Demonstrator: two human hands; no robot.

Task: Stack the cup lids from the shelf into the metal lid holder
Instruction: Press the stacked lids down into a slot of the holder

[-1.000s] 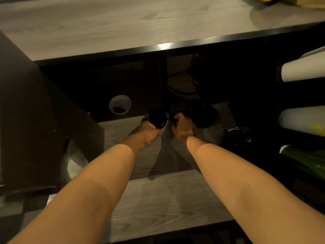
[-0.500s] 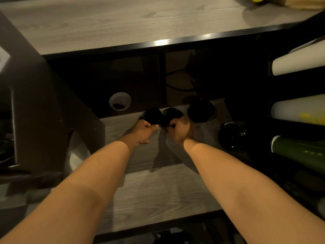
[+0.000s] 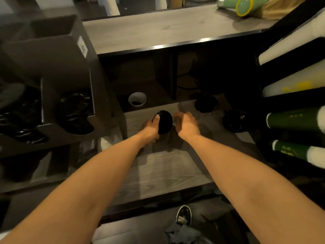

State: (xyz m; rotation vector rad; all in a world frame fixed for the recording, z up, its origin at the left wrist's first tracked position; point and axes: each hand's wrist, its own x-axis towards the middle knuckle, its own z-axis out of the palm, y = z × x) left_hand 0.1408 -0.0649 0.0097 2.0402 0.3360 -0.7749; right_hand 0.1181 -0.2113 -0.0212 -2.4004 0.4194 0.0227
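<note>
Black plastic: a short stack of cup lids [image 3: 165, 122] is held on edge, slightly tilted, in the left hand [image 3: 149, 129]. The fingers wrap round its left side and one fingertip shows on the upper rim. The right hand [image 3: 186, 125] is just beside the stack on its other side, with the fingers curled toward it. Motion blur hides whether they touch the lids or hold anything.

Both bare forearms reach forward from the bottom of the view over a grey wood-grain shelf [image 3: 158, 169] that lies under the hands. Beyond the right hand, further back on the shelf, a second lid stack [image 3: 205, 103] rests flat. A third lid stack [image 3: 234, 120] sits to the right of that hand.

Well to the left of the left hand stands the metal lid holder [image 3: 58, 55] — a dark box with open compartments, in which glossy black lids [image 3: 75, 111] lie. Just beyond the left hand, in the dim back, is a small white round disc [image 3: 137, 99].

Far to the right of the right hand, sleeves of white cups [image 3: 295, 81] and green cups [image 3: 295, 118] lie on their sides in a rack. A grey counter [image 3: 158, 30] runs above both hands. Below the right forearm, a dark shoe [image 3: 183, 214] rests on the floor.
</note>
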